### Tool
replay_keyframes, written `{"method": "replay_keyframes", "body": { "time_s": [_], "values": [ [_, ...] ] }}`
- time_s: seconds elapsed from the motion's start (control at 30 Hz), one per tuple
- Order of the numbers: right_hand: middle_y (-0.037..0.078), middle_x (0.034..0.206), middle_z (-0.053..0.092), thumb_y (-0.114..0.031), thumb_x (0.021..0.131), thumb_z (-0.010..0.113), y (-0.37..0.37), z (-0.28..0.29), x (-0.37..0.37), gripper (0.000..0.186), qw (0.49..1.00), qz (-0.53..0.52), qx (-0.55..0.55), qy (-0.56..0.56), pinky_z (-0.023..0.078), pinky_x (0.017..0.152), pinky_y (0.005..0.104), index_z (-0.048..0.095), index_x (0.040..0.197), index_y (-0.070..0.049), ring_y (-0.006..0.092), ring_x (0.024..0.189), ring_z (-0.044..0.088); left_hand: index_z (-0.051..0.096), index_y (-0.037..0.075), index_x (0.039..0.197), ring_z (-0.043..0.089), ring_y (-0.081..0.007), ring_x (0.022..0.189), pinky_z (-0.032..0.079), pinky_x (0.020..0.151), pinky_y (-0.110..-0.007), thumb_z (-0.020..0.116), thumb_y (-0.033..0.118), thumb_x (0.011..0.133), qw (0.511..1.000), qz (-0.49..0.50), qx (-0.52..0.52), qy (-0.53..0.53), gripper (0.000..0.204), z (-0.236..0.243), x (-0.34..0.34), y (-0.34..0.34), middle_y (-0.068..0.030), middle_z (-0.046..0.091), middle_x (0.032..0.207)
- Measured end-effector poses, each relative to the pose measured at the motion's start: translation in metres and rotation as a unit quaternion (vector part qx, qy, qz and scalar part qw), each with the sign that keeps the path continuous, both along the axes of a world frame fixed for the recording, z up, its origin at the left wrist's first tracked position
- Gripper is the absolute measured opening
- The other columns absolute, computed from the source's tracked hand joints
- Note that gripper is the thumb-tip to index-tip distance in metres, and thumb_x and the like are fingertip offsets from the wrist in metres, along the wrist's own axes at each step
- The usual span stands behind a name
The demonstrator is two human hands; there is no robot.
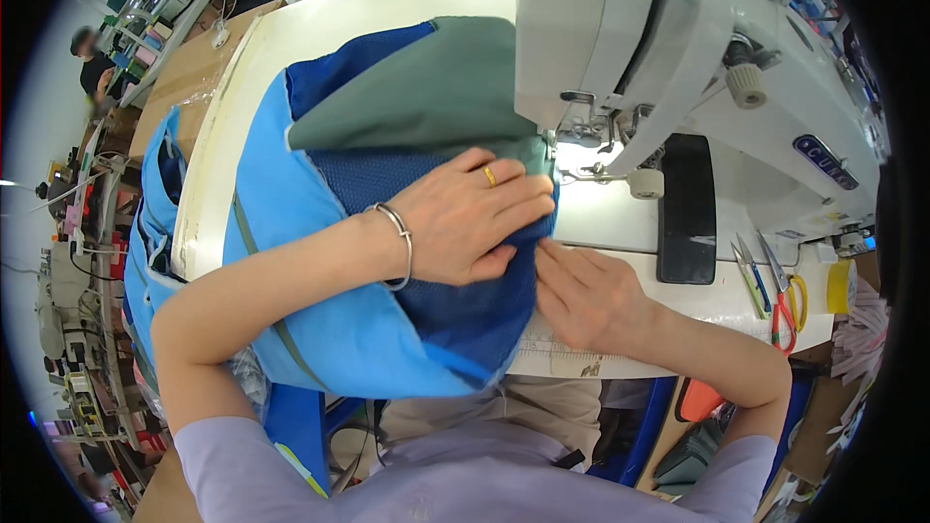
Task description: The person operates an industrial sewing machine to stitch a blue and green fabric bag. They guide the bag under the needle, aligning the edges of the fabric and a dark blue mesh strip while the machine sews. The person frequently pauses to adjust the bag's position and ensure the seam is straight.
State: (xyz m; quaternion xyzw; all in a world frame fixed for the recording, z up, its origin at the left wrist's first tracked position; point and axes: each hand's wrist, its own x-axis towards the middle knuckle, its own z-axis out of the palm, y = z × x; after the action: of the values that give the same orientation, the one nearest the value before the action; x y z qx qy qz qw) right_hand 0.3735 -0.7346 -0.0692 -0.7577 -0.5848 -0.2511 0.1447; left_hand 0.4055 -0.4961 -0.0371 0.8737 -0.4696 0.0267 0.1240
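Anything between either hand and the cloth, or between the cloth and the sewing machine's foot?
Nothing visible. The left hand lies directly on the cloth, the right hand pinches its edge, and its green part reaches the foot. Scissors lie off right.

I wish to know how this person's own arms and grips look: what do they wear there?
The left arm and right arm come bare from short, pale lilac cloth sleeves. A slim silver-coloured metal bangle circles the left arm near the left grip, an ungloved hand with a gold-coloured ring on one finger. The right grip, also ungloved, shows no jewellery.
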Motion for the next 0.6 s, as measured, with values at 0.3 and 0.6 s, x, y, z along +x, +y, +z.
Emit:
{"method": "replay_keyframes", "body": {
  "time_s": [0.3, 0.6],
  "values": [
    [0.021, 0.108, 0.068, -0.011, 0.073, 0.068, 0.002, -0.005, 0.007, 0.024, 0.999, -0.024, 0.016, 0.012, 0.056, 0.073, 0.0337, 0.069, 0.092, 0.004, 0.0289, 0.1, 0.068, 0.056, 0.006, 0.132, 0.057, -0.0268, 0.123, 0.044, 0.107, -0.043, 0.071, 0.021, 0.078, 1.0, -0.012, -0.014, -0.014, 0.058, -0.006, 0.012, 0.005, -0.008, 0.058, 0.14],
    [0.02, 0.107, 0.067, -0.01, 0.075, 0.07, 0.005, -0.002, 0.007, 0.023, 0.998, -0.038, 0.027, 0.045, 0.055, 0.071, 0.0328, 0.068, 0.093, 0.005, 0.0279, 0.1, 0.068, 0.056, 0.007, 0.134, 0.059, -0.0275, 0.121, 0.046, 0.105, -0.044, 0.072, 0.02, 0.079, 0.999, -0.019, -0.031, -0.022, 0.059, -0.007, 0.017, 0.009, -0.0079, 0.06, 0.138]
  ]
}}
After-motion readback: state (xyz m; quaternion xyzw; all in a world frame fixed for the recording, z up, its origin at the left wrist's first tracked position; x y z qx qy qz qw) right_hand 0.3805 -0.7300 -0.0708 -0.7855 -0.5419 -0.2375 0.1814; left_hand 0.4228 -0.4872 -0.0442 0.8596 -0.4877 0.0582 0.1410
